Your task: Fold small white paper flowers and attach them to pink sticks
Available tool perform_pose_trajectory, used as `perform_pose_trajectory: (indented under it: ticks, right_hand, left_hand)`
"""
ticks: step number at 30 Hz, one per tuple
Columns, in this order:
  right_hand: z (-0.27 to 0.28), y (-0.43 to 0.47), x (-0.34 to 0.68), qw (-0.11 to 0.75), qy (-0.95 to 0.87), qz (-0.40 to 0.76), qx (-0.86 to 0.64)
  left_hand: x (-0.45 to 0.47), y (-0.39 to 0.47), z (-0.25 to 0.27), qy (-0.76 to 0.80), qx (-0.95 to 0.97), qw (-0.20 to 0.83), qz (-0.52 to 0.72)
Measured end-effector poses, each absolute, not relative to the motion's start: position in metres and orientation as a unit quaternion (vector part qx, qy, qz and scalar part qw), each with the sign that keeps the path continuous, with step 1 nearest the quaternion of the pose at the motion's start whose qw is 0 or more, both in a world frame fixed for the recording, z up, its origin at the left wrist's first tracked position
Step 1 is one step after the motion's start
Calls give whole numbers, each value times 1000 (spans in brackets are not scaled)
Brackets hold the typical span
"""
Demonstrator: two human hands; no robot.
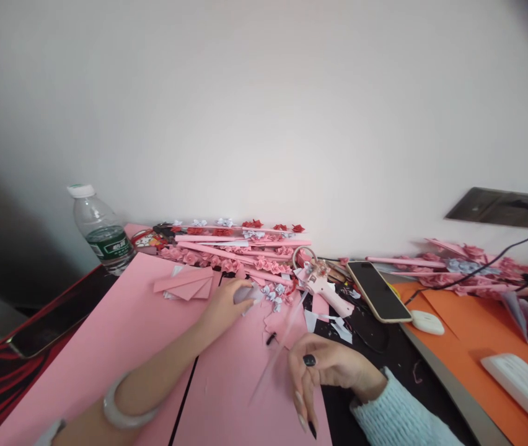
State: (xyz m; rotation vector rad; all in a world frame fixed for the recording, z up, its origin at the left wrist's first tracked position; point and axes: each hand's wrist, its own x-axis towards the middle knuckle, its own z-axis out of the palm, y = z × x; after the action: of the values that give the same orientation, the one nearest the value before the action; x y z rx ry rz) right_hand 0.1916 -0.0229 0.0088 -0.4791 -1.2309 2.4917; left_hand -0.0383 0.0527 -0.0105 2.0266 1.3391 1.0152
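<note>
My left hand reaches over the pink sheet, its thumb and fingers closed around a small pale lavender piece of paper. Right beside it lie white paper flowers and a fan of cut pink paper strips. My right hand hovers above the sheet's right edge, fingers loosely bent and pointing down, with nothing visible in them. Beyond it lies a pale pink glue gun. A thin translucent strand slants across the sheet near that hand; whether it touches the fingers is unclear.
Pink paper stems with red and pink flowers are heaped along the wall. A water bottle stands at the left, near a dark phone. On the right are another phone, a white earbud case and orange sheets.
</note>
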Motion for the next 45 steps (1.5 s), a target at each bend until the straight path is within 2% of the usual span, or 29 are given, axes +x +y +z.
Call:
perform_pose_trajectory:
  ticks: [3, 7, 10, 13, 16, 18, 23, 26, 31, 33, 45]
  right_hand:
    - [11, -24, 192, 158, -440, 867, -172]
    - [10, -22, 191, 164, -440, 867, -166]
    - [5, -18, 189, 182, -443, 861, -171]
    - [-1, -14, 186, 248, -428, 836, -236]
    - [-5, -10, 183, 347, -400, 791, -306]
    - [-5, -9, 181, 383, -395, 765, -335]
    - [0, -11, 177, 424, -409, 722, -363]
    - [3, -11, 176, 449, -413, 698, -374]
    - [4, -11, 176, 451, -427, 679, -392]
    - [2, -11, 176, 446, -438, 670, -401]
    - [-3, -8, 178, 401, -572, 549, -459]
  left_hand:
    - [-40, 50, -4, 506, 720, 247, 405]
    - [-41, 45, 6, 485, 710, 164, 484]
    - [-38, 38, 8, 398, 750, 100, 519]
    - [-31, 30, 5, 267, 805, 87, 523]
    - [-24, 22, 1, 200, 850, 116, 474]
    - [-21, 20, -1, 185, 860, 141, 454]
    - [-20, 18, 1, 242, 849, 189, 429]
    - [-21, 15, 7, 307, 809, 272, 421]
    - [-17, 12, 10, 319, 689, 501, 415]
    - [-15, 12, 8, 318, 660, 555, 395]
    - [-12, 11, -3, 336, 623, 610, 356]
